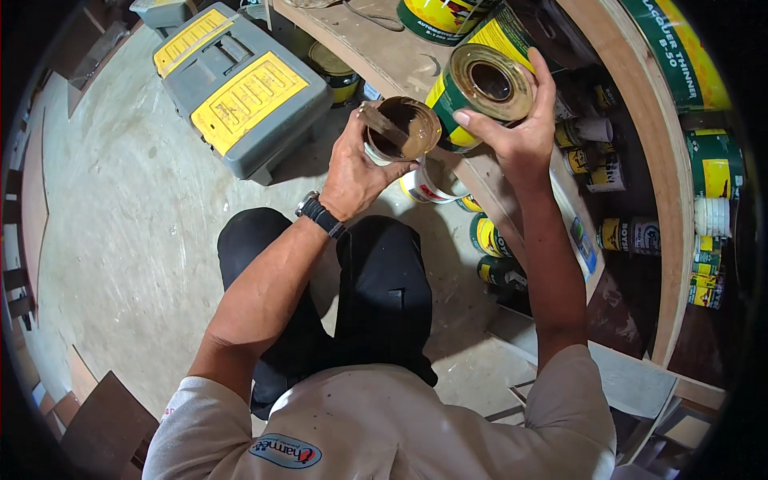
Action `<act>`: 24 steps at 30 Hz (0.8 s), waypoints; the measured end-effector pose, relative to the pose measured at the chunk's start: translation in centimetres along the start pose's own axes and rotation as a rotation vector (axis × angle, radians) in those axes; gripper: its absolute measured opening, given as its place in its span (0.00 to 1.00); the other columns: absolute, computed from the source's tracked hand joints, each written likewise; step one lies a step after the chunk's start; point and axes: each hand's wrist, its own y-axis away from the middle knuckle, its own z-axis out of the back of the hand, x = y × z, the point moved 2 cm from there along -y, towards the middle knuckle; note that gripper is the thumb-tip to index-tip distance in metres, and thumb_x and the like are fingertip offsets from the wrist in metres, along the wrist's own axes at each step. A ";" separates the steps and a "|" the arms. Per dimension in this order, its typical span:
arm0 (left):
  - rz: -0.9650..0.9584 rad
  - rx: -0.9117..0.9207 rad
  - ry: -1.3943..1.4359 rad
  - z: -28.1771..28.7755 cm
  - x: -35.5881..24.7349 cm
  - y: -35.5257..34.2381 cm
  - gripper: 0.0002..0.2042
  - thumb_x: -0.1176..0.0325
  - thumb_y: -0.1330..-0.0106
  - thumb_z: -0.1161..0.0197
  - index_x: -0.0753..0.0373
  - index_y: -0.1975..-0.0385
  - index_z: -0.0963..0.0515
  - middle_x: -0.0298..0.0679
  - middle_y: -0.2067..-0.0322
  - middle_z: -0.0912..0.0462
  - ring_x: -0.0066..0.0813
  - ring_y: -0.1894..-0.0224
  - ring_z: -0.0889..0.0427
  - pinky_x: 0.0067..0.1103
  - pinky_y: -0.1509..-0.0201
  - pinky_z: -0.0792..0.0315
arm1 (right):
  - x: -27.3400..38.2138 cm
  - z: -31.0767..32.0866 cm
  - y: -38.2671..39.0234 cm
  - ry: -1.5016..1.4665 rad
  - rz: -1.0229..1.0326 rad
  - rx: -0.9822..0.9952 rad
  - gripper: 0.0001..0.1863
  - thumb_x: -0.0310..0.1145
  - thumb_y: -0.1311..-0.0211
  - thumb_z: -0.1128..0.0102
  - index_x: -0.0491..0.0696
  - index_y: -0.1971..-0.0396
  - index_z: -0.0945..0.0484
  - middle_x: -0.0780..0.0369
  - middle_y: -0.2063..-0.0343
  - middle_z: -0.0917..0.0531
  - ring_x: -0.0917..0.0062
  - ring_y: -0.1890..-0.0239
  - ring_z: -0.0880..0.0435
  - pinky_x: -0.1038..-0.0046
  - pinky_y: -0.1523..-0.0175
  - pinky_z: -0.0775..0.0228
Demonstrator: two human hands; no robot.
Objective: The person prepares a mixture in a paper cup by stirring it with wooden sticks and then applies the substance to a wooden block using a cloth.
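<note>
My left hand [350, 174] is wrapped round a small open can [422, 134], tipped so that its inside shows. Brown residue coats its wall, and a flat stirring stick [384, 123] leans in it against the rim. In my right hand [524, 136] is a green and yellow paint can [472, 64], gripped by its sides with thumb and fingers. Its round top opening is uncovered and dark brown inside. Tilted toward the small can, it is close beside it at the bench edge. No stream shows between the two. Below them is a white tub [440, 180], partly hidden.
A grey and yellow toolbox [240, 88] stands on the concrete floor [120, 200] at the left. The wooden bench [352, 40] carries a large green and yellow can [444, 18]. Several paint cans fill the shelves at the right, behind a curved-looking wooden edge [660, 176].
</note>
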 end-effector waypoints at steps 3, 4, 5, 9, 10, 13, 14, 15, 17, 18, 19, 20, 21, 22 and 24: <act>-0.017 0.012 0.107 -0.5 0.2 0.1 0.43 0.69 0.56 0.13 0.63 0.37 0.29 0.44 0.47 0.18 0.40 0.43 0.17 0.32 0.37 0.24 | 0.3 0.7 0.2 -0.055 -0.044 -0.058 0.60 0.21 0.54 0.18 0.38 0.26 0.54 0.49 0.39 0.27 0.68 0.39 0.20 0.66 0.32 0.27; -0.015 0.020 0.147 -0.6 0.3 0.2 0.43 0.69 0.56 0.13 0.63 0.37 0.29 0.43 0.46 0.18 0.39 0.42 0.17 0.32 0.37 0.24 | 0.3 1.0 0.3 -0.063 -0.055 -0.078 0.60 0.21 0.54 0.19 0.38 0.26 0.54 0.49 0.39 0.27 0.68 0.39 0.20 0.66 0.32 0.27; -0.019 0.026 0.146 -0.8 0.4 0.2 0.43 0.69 0.56 0.13 0.63 0.37 0.29 0.43 0.46 0.18 0.38 0.42 0.17 0.31 0.36 0.24 | 0.4 1.4 0.4 -0.069 -0.066 -0.099 0.60 0.21 0.54 0.19 0.38 0.26 0.54 0.49 0.39 0.27 0.68 0.39 0.20 0.66 0.32 0.27; -0.083 0.038 0.093 -1.2 0.3 0.0 0.43 0.69 0.55 0.13 0.63 0.37 0.29 0.42 0.45 0.18 0.36 0.41 0.18 0.30 0.35 0.24 | 0.6 2.7 1.0 -0.147 -0.087 -0.162 0.58 0.16 0.55 0.24 0.38 0.25 0.52 0.50 0.38 0.29 0.66 0.38 0.22 0.65 0.30 0.30; -0.110 0.038 0.068 -1.3 0.2 -0.1 0.43 0.68 0.55 0.12 0.63 0.36 0.29 0.42 0.44 0.18 0.36 0.41 0.18 0.30 0.35 0.24 | 0.4 3.2 1.1 -0.164 -0.088 -0.168 0.58 0.16 0.54 0.24 0.38 0.25 0.53 0.49 0.38 0.29 0.65 0.37 0.22 0.64 0.30 0.30; -0.136 0.018 0.103 -1.2 0.0 0.0 0.42 0.68 0.54 0.12 0.64 0.37 0.29 0.42 0.45 0.18 0.35 0.41 0.18 0.29 0.35 0.24 | 0.4 4.0 1.6 -0.120 -0.122 -0.196 0.58 0.16 0.54 0.24 0.38 0.24 0.53 0.49 0.37 0.29 0.64 0.37 0.23 0.63 0.29 0.30; -0.116 0.034 0.108 -1.2 0.0 0.0 0.42 0.67 0.54 0.12 0.65 0.37 0.29 0.43 0.44 0.18 0.35 0.41 0.18 0.29 0.35 0.24 | 0.1 4.2 1.6 -0.105 -0.104 -0.238 0.60 0.26 0.55 0.18 0.36 0.25 0.51 0.46 0.38 0.28 0.66 0.38 0.22 0.66 0.32 0.28; -0.095 0.050 0.113 -1.2 0.0 0.1 0.42 0.67 0.54 0.12 0.65 0.37 0.29 0.43 0.44 0.18 0.34 0.41 0.18 0.30 0.35 0.24 | 0.0 4.4 1.8 -0.106 -0.116 -0.250 0.60 0.26 0.55 0.18 0.36 0.25 0.51 0.46 0.38 0.28 0.65 0.38 0.22 0.66 0.32 0.29; -0.038 0.077 0.128 -1.0 0.2 0.3 0.42 0.66 0.54 0.12 0.66 0.38 0.29 0.43 0.44 0.18 0.34 0.41 0.18 0.30 0.35 0.24 | 0.3 5.0 2.0 -0.111 -0.133 -0.270 0.59 0.25 0.55 0.18 0.36 0.26 0.50 0.47 0.38 0.28 0.65 0.38 0.22 0.67 0.31 0.29; -0.001 0.088 0.138 -0.9 0.4 0.5 0.42 0.66 0.54 0.12 0.66 0.38 0.29 0.43 0.45 0.18 0.34 0.42 0.18 0.30 0.35 0.24 | 0.5 5.1 2.0 -0.088 -0.139 -0.297 0.59 0.25 0.55 0.19 0.35 0.26 0.51 0.48 0.38 0.27 0.65 0.39 0.21 0.65 0.32 0.29; 0.035 0.101 0.149 -0.8 0.6 0.6 0.42 0.65 0.54 0.12 0.66 0.38 0.28 0.42 0.45 0.18 0.33 0.42 0.18 0.30 0.35 0.24 | 0.7 5.3 2.1 -0.122 -0.138 -0.304 0.57 0.23 0.53 0.21 0.36 0.25 0.51 0.48 0.38 0.27 0.64 0.38 0.22 0.64 0.31 0.30; 0.034 0.120 0.145 -0.9 0.5 0.5 0.41 0.65 0.53 0.12 0.66 0.39 0.29 0.43 0.45 0.18 0.32 0.42 0.18 0.29 0.35 0.24 | 0.9 5.7 2.2 -0.152 -0.136 -0.313 0.56 0.20 0.52 0.23 0.36 0.25 0.51 0.48 0.38 0.27 0.64 0.37 0.22 0.63 0.30 0.30; 0.033 0.142 0.142 -1.0 0.5 0.3 0.41 0.66 0.52 0.12 0.67 0.39 0.29 0.43 0.45 0.18 0.30 0.43 0.18 0.28 0.35 0.24 | 0.9 6.0 2.4 -0.183 -0.134 -0.324 0.55 0.18 0.50 0.25 0.37 0.25 0.52 0.48 0.38 0.27 0.63 0.37 0.23 0.61 0.29 0.31; 0.032 0.166 0.139 -1.0 0.4 0.2 0.40 0.66 0.51 0.12 0.67 0.39 0.30 0.43 0.45 0.18 0.29 0.43 0.18 0.27 0.35 0.23 | 0.9 6.3 2.5 -0.184 -0.122 -0.355 0.53 0.19 0.49 0.25 0.35 0.26 0.51 0.49 0.40 0.25 0.63 0.39 0.21 0.62 0.31 0.29; 0.230 0.205 0.278 -1.8 0.9 0.2 0.40 0.63 0.54 0.11 0.68 0.43 0.27 0.42 0.48 0.16 0.28 0.45 0.18 0.27 0.37 0.23 | 0.5 7.6 2.8 -0.179 -0.142 -0.428 0.53 0.20 0.48 0.26 0.35 0.26 0.50 0.49 0.41 0.24 0.63 0.40 0.20 0.62 0.33 0.28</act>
